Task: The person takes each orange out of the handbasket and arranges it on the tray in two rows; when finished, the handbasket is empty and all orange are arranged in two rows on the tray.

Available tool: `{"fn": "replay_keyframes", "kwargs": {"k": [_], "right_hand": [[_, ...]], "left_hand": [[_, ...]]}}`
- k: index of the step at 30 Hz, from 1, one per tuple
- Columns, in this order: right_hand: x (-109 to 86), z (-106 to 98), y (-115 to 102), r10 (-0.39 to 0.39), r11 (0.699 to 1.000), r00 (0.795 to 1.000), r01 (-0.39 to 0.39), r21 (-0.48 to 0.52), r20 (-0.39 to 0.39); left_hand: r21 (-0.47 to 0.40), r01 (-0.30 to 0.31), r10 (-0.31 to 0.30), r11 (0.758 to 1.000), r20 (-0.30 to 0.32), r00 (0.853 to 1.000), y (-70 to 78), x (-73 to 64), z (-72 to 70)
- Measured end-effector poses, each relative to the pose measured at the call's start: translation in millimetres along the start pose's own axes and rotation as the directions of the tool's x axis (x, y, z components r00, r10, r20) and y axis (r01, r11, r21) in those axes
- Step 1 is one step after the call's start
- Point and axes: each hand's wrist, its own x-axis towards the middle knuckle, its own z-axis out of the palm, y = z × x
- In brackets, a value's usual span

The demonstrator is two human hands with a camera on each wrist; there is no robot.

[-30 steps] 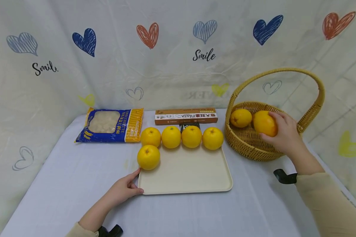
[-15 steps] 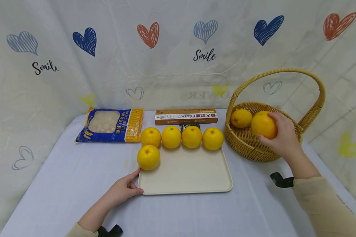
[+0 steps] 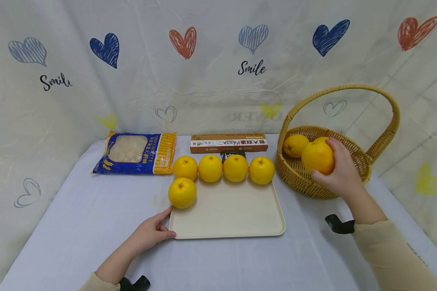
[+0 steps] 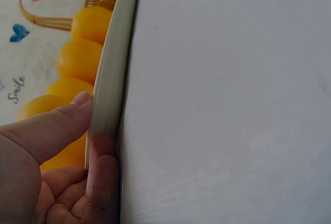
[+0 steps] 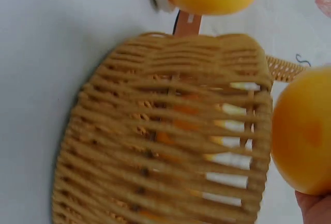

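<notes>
My right hand (image 3: 340, 169) grips an orange (image 3: 317, 157) above the wicker basket (image 3: 309, 190), thumb in front and fingers behind. In the right wrist view that orange (image 5: 305, 131) is beside the basket's rim. Inside the basket lies an orange (image 3: 295, 145); another shows partly behind the held one. My left hand (image 3: 149, 232) holds the cream tray (image 3: 233, 210) at its front left corner; in the left wrist view the thumb (image 4: 67, 118) touches the rim and a finger lies along the outer side. A row of several oranges (image 3: 210, 168) lines the tray's far side, with one orange (image 3: 182, 193) nearer on the left.
Behind the tray stands a brown pasta box (image 3: 228, 143), with a small dark packet (image 3: 233, 154) in front of it. A blue and yellow pasta bag (image 3: 134, 153) lies at the back left. The basket's tall handle (image 3: 349, 87) arches over it.
My right hand has moved left and slightly toward me with the orange, uncovering part of another orange behind it. The left hand and the tray have stayed in place.
</notes>
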Motion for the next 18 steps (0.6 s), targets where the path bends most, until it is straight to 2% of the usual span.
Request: {"fn": "replay_keyframes", "kwargs": {"k": [2, 5, 12, 18], "right_hand": [[-1.2, 2.8, -3.2, 0.000, 1.000, 1.000, 0.000, -0.004, 0.017], [-2.9, 7.7, -8.2, -0.014, 1.000, 1.000, 0.014, 0.008, -0.002], [-3.6, 19.0, -16.7, -0.122, 0.990, 0.989, 0.127, 0.054, -0.084], [-5.3, 32.2, -24.6, -0.175, 0.977, 0.980, 0.184, 0.109, -0.090]], "left_hand": [[-0.003, 0.000, 0.000, 1.000, 0.004, 1.000, -0.2, 0.3, 0.1], [-0.005, -0.005, 0.005, 1.000, 0.010, 1.000, -0.2, 0.4, 0.0], [-0.016, -0.025, 0.026, 1.000, 0.012, 1.000, -0.6, 0.0, -0.6], [-0.011, -0.015, 0.015, 1.000, 0.008, 1.000, 0.1, -0.2, -0.7]]}}
